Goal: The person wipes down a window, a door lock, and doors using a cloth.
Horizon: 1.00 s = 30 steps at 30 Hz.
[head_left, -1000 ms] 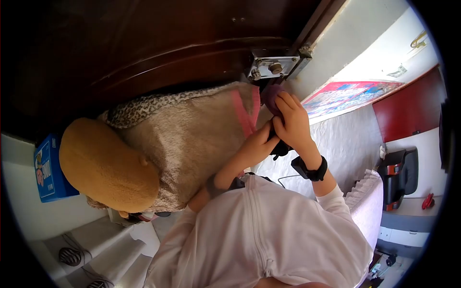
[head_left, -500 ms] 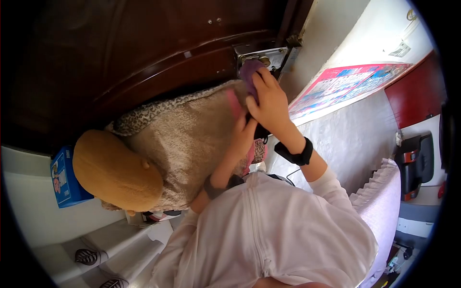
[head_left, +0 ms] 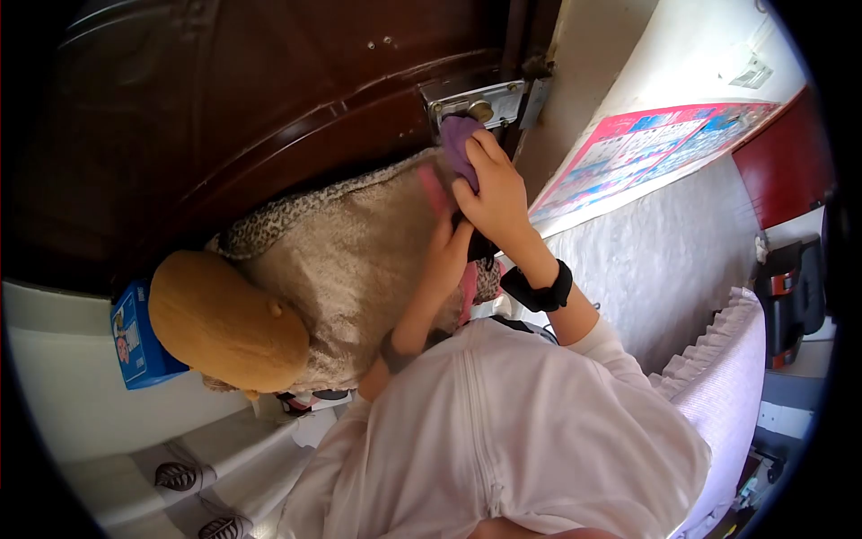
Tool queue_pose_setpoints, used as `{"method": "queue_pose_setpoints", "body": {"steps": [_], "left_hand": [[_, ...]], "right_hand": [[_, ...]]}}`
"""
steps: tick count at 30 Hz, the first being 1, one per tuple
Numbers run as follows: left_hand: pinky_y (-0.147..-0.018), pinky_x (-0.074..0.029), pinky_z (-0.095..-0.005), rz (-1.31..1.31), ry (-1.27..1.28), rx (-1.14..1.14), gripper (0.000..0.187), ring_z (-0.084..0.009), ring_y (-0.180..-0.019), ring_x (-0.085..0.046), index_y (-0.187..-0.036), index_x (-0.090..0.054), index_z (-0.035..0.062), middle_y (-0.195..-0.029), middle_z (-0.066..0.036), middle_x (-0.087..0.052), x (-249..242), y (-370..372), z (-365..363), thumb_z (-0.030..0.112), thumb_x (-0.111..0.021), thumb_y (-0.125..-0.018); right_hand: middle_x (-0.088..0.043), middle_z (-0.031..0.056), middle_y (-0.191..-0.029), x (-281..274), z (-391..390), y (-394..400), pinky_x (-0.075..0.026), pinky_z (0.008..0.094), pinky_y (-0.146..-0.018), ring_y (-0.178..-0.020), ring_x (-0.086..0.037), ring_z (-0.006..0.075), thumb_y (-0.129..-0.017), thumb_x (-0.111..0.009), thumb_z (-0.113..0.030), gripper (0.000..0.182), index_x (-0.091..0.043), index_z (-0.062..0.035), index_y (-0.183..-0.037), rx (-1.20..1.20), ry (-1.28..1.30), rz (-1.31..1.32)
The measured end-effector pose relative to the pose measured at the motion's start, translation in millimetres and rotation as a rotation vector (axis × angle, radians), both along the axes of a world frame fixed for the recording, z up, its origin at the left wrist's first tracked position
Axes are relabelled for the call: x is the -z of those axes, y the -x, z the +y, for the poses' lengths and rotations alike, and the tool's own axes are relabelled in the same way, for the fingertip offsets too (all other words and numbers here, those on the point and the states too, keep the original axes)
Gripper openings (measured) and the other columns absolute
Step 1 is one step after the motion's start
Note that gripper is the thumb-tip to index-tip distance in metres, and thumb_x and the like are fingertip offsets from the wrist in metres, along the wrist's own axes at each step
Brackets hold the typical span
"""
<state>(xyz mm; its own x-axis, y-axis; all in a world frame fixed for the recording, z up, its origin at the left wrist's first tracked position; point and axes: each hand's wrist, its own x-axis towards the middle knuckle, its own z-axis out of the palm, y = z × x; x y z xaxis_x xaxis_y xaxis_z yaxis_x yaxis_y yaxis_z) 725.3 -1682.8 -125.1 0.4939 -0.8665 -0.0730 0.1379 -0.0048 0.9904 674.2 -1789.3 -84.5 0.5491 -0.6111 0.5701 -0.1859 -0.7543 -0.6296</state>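
Note:
My right hand [head_left: 494, 193] is closed around a purple cloth [head_left: 460, 148]. The cloth lies against the lower left part of the metal lock plate [head_left: 503, 103] on the dark brown door, just below a round brass-coloured knob [head_left: 481, 110]. Below and to the left, my left hand [head_left: 446, 256] is closed on a pink strip-like thing [head_left: 433, 189], too blurred to name. Behind that hand spreads a beige plush blanket [head_left: 350, 247] with a leopard-print edge. Something black shows between my two hands, partly hidden.
A tan rounded plush thing [head_left: 224, 319] sits at the left, beside a blue box [head_left: 139, 337]. The brown door [head_left: 296, 81] rises in front. A pink-bordered poster [head_left: 637, 148] hangs on the right wall. Lilac ruffled fabric [head_left: 718, 386] and a black case [head_left: 792, 301] are at the right.
The view has shifted slightly. My right hand and the purple cloth have slid a little down from the knob, leaving more of the lock plate visible. My left hand still holds the pink thing.

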Motion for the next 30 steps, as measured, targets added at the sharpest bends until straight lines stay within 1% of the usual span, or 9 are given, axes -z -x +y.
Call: {"method": "queue_pose_setpoints", "body": {"steps": [4, 6, 10, 12, 16, 19, 22, 25, 30], "left_hand": [[-0.102, -0.033, -0.0296, -0.037, -0.063, -0.028, 0.053, -0.0194, -0.122, -0.043, -0.138, -0.033, -0.0026, -0.133, -0.013, -0.046, -2.4, 3.9, 0.0, 0.026, -0.048, -0.096], [-0.099, -0.035, -0.0311, -0.044, -0.053, -0.021, 0.045, -0.0219, -0.116, -0.048, -0.133, -0.038, -0.0012, -0.125, -0.015, -0.05, -8.8, 10.3, -0.3, 0.024, -0.047, -0.096], [-0.096, -0.037, -0.0321, -0.171, -0.088, 0.01, 0.042, -0.0228, -0.111, -0.05, -0.129, -0.04, -0.0013, -0.12, -0.016, -0.052, -4.9, 12.5, -0.5, 0.024, -0.046, -0.097], [-0.096, -0.037, -0.0323, -0.123, -0.045, 0.012, 0.041, -0.0229, -0.111, -0.051, -0.13, -0.04, -0.0016, -0.119, -0.015, -0.053, 1.2, 14.9, 1.0, 0.023, -0.046, -0.097], [-0.102, -0.033, -0.0308, -0.092, -0.002, -0.027, 0.05, -0.0212, -0.121, -0.045, -0.136, -0.036, -0.0004, -0.131, -0.014, -0.047, 5.2, 10.8, 2.8, 0.027, -0.047, -0.096], [-0.102, -0.033, -0.0304, 0.003, -0.028, -0.031, 0.05, -0.0211, -0.121, -0.045, -0.136, -0.035, -0.001, -0.131, -0.015, -0.048, 5.7, 1.3, -1.6, 0.027, -0.046, -0.096], [-0.101, -0.034, -0.0303, -0.243, -0.148, 0.034, 0.051, -0.0205, -0.12, -0.046, -0.137, -0.035, -0.0008, -0.131, -0.014, -0.048, 3.0, -1.3, -2.1, 0.026, -0.046, -0.096], [-0.101, -0.035, -0.03, -0.289, -0.195, 0.032, 0.054, -0.0209, -0.12, -0.047, -0.139, -0.033, -0.0008, -0.132, -0.015, -0.047, 14.0, 2.6, -2.8, 0.027, -0.047, -0.095], [-0.1, -0.035, -0.0297, -0.078, -0.025, -0.07, 0.056, -0.0215, -0.12, -0.047, -0.139, -0.033, -0.0008, -0.133, -0.015, -0.047, 16.9, 0.5, -11.5, 0.027, -0.049, -0.093]], "right_hand": [[-0.05, 0.0173, -0.12, 8.6, -1.8, 0.6, -0.045, 0.0386, -0.085, -0.102, -0.051, 0.0404, -0.07, -0.055, -0.01, 0.042, -0.049, 0.0003, -0.11, 0.004, -0.06, -0.022], [-0.049, 0.0181, -0.121, 12.7, -7.0, 3.9, -0.045, 0.0377, -0.087, -0.104, -0.05, 0.0408, -0.071, -0.055, -0.01, 0.043, -0.048, 0.0006, -0.112, -0.039, -0.143, -0.092], [-0.049, 0.0189, -0.12, 26.4, -12.1, 10.8, -0.044, 0.036, -0.087, -0.103, -0.051, 0.0409, -0.071, -0.055, -0.009, 0.043, -0.048, 0.0013, -0.112, -0.095, -0.145, -0.149], [-0.049, 0.018, -0.119, 29.4, -9.9, 13.4, -0.045, 0.0358, -0.085, -0.101, -0.052, 0.0404, -0.071, -0.055, -0.008, 0.042, -0.049, 0.0021, -0.111, -0.093, -0.14, -0.128], [-0.05, 0.0148, -0.114, 8.4, -3.4, 9.6, -0.047, 0.0386, -0.078, -0.095, -0.055, 0.0367, -0.071, -0.057, -0.011, 0.037, -0.05, 0.0023, -0.105, -0.04, -0.047, -0.06], [-0.051, 0.012, -0.11, 6.5, -0.9, 4.3, -0.048, 0.04, -0.073, -0.092, -0.056, 0.033, -0.071, -0.058, -0.014, 0.035, -0.052, 0.0002, -0.102, 0.035, 0.044, 0.026], [-0.051, 0.0104, -0.108, 28.1, -1.8, 3.2, -0.049, 0.0402, -0.071, -0.09, -0.056, 0.031, -0.071, -0.059, -0.016, 0.035, -0.053, -0.0018, -0.103, 0.118, 0.089, 0.099], [-0.052, 0.0094, -0.106, 39.2, -3.5, 6.6, -0.05, 0.0399, -0.069, -0.087, -0.055, 0.0306, -0.069, -0.06, -0.014, 0.034, -0.054, -0.0031, -0.1, 0.123, 0.131, 0.086], [-0.053, 0.0088, -0.1, 1.8, -1.9, 1.0, -0.051, 0.0402, -0.064, -0.08, -0.055, 0.0296, -0.066, -0.061, -0.011, 0.031, -0.053, -0.0048, -0.096, 0.123, 0.31, -0.036]]}}
